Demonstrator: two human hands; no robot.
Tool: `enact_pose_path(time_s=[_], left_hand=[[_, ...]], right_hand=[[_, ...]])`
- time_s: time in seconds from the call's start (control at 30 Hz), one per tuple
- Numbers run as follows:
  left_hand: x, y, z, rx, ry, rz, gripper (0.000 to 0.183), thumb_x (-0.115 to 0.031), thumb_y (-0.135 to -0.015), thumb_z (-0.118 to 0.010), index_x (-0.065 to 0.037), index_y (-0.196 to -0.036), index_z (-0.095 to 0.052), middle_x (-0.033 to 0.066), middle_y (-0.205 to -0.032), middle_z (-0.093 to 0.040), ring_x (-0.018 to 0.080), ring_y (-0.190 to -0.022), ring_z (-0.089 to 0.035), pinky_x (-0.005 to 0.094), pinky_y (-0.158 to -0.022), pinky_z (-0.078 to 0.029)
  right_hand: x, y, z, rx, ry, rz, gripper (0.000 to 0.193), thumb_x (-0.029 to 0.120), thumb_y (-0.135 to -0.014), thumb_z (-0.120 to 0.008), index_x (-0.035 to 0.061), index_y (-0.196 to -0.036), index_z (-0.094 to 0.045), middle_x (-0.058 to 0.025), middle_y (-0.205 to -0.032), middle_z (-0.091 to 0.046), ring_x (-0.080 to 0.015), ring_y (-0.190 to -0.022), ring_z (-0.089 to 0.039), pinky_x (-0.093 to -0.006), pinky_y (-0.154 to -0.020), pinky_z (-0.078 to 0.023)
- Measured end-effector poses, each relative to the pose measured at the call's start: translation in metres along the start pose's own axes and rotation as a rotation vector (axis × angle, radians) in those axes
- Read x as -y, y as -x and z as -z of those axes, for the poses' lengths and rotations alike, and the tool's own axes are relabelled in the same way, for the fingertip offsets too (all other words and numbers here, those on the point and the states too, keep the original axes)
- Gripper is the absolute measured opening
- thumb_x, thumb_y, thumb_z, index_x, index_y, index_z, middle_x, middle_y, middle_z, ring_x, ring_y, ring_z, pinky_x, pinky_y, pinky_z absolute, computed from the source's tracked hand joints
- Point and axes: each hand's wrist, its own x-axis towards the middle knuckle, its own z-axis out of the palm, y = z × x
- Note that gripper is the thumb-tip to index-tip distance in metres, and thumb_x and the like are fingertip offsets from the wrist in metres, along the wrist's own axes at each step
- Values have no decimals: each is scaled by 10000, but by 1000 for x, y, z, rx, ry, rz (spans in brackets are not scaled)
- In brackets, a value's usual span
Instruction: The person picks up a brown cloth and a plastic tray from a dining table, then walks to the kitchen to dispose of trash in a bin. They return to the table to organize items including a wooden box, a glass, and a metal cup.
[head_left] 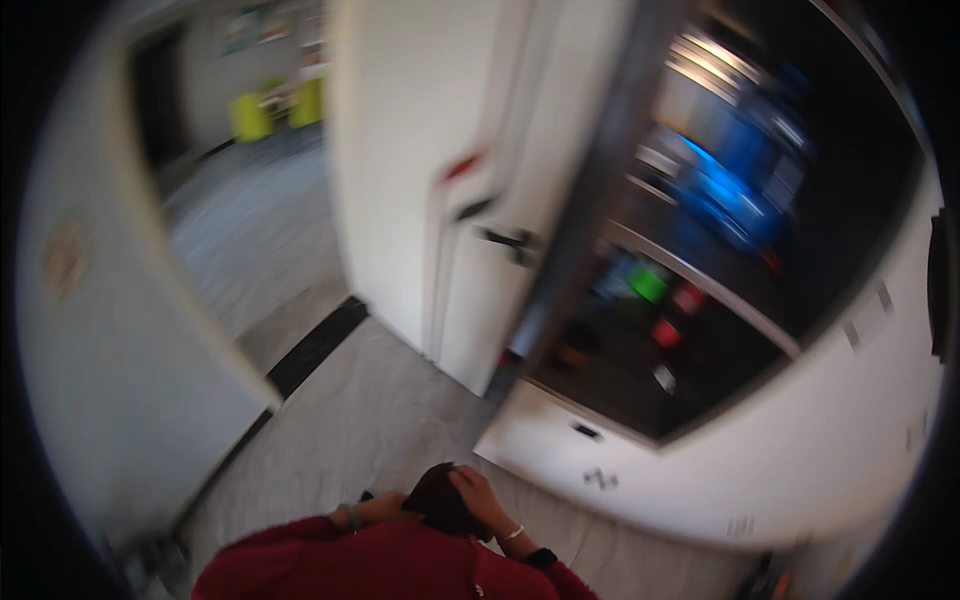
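Close to my body, at the bottom of the head view, a dark brown, soft-looking thing [436, 502] is held between my hands. Its exact kind is hard to make out in the blur. My right hand [480, 498] curls over its top and right edge, with a light bracelet and a dark band at the wrist. My left hand [384, 507] grips its left side, though most of those fingertips are hidden. A greenish bangle [350, 517] circles my left wrist. Both arms are in red sleeves.
A white door [410, 170] with a black handle [510, 242] stands ahead. To its left, a doorway with a dark threshold [318, 348] leads to a room with yellow-green chairs [252, 118]. At right, a white partition [700, 485] carries dark glass. Grey tiled floor [370, 400] lies below.
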Motion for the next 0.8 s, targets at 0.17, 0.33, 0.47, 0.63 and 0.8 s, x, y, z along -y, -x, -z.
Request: enact_pose_path(time_s=[0.17, 0.33, 0.47, 0.63, 0.8], left_hand=[[46, 47, 94, -227, 290, -121, 424, -303, -847, -569, 19, -1120, -517, 88, -1025, -591, 157, -904, -538, 297, -807, -426], [82, 81, 182, -481, 227, -195, 292, -228, -841, -577, 2, -1005, -503, 47, -826, -541, 118, -776, -477, 281, -682, -416], [86, 86, 254, -618, 398, -157, 228, -199, -865, -535, -24, -1005, -493, 17, -812, -527, 96, -737, -463, 253, -638, -412], [113, 49, 348, -798, 634, -181, 228, -181, -886, -509, -10, -1037, -517, 24, -911, -567, 100, -830, -505, 245, -723, -429], [86, 9, 466, -993, 708, -119, 213, -189, -885, -519, -6, -988, -555, 8, -850, -573, 81, -796, -507, 224, -701, -421]], right_hand=[[45, -101, -86, 138, -50, -7, 278, 254, -899, -472, -4, -935, -571, -39, -827, -579, -109, -785, -506, -254, -731, -418], [61, -201, -157, 158, -206, -32, 267, 243, -911, -457, 4, -901, -576, -4, -826, -555, -80, -771, -476, -227, -711, -407], [99, -277, -188, 154, -199, 11, 287, 239, -901, -473, -23, -940, -583, -56, -850, -589, -120, -795, -512, -256, -737, -422], [87, -384, -218, 176, -67, 36, 247, 206, -892, -491, -20, -922, -586, -8, -795, -565, -83, -748, -484, -220, -690, -408], [84, -510, -244, 242, -159, -49, 263, 213, -892, -488, -25, -950, -584, -28, -840, -582, -97, -781, -507, -241, -725, -423]])
